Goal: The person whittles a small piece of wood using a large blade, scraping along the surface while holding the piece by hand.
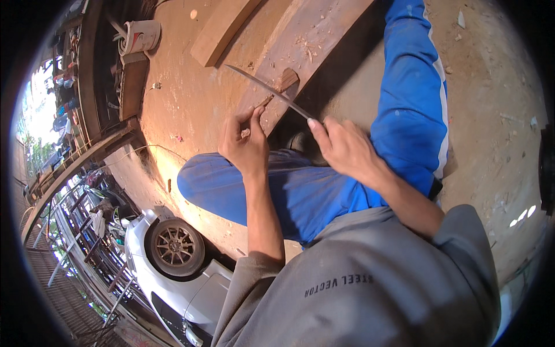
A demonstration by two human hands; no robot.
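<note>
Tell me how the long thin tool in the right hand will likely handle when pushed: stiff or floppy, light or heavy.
The long thin tool is probably stiff: it juts well past the right hand without obvious sag. It may feel light for its length, being so slender. It seems unlikely to roll freely while those fingers wrap its near end.

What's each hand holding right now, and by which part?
The right hand grips a long thin metal tool by its near end. The left hand appears to pinch a small brown wood piece by its near end.
</note>
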